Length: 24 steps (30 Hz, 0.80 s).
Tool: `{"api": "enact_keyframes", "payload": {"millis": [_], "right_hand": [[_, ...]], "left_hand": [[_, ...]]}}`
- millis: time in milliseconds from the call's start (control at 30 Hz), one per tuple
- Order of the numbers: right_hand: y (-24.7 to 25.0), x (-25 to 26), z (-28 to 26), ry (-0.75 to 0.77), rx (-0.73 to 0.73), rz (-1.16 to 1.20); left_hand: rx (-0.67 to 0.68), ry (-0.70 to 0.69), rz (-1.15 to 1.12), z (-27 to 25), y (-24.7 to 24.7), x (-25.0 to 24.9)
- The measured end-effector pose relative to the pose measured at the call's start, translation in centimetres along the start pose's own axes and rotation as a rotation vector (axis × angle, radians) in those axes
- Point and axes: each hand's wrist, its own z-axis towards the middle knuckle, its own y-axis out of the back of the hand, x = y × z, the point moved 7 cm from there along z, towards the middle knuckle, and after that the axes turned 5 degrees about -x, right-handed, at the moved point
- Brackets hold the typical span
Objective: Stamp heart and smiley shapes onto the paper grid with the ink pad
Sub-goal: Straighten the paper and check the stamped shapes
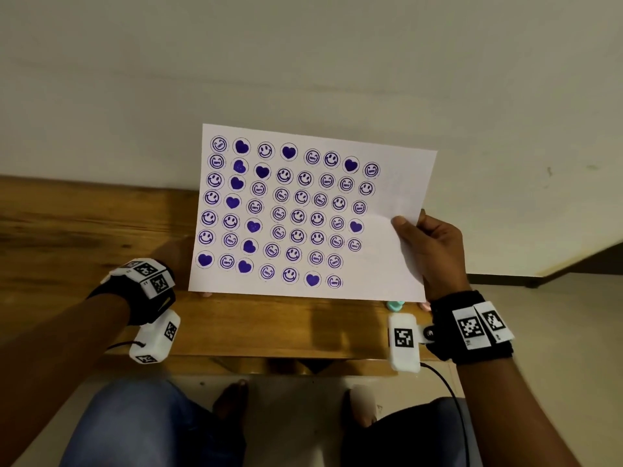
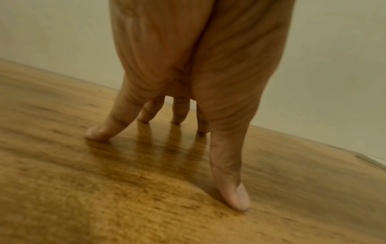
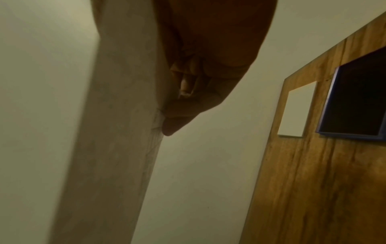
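Observation:
My right hand point(image 1: 428, 244) holds the white paper grid point(image 1: 387, 183) upright above the table, with the thumb pinching its right edge. Purple smileys and hearts fill most of its circles; the right strip is bare. The right wrist view shows the back of the paper point(image 3: 108, 148) with my right hand point(image 3: 188, 102) gripping it. My left hand point(image 1: 172, 254) is mostly hidden behind the sheet's lower left corner. In the left wrist view my left hand point(image 2: 177, 74) stands on spread fingertips point(image 2: 96, 133) on the wooden table point(image 2: 83, 198), holding nothing.
A teal stamp point(image 1: 395, 305) and a pink one point(image 1: 425, 305) peek out below the paper's bottom edge. A dark, blue-rimmed ink pad point(image 3: 359, 99) and a white card point(image 3: 296, 112) lie on the table point(image 3: 313, 181). A plain wall stands behind the table point(image 1: 67, 230).

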Motion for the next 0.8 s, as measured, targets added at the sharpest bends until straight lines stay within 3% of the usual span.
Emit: {"api": "enact_keyframes", "payload": {"millis": [67, 167, 300, 500, 800], "right_hand": [[0.1, -0.6, 0.2, -0.011, -0.022, -0.069], [0.3, -2.0, 1.1, 0.002, -0.101, -0.358], [-1.2, -5.2, 2.6, -0.027, -0.012, -0.755], [-3.6, -8.7, 2.8, -0.066, 0.048, -0.985], [-4.6, -9.5, 2.6, -0.087, 0.069, -1.121]], "left_hand": [[0.025, 0.000, 0.016, 0.4, -0.5, 0.4], [0.040, -0.038, -0.005, 1.3, -1.2, 1.0], [0.087, -0.085, 0.052, 1.0, -1.3, 0.6], [0.114, -0.062, -0.006, 1.1, -1.0, 0.9], [0.066, -0.074, -0.030, 1.6, -1.0, 1.1]]}}
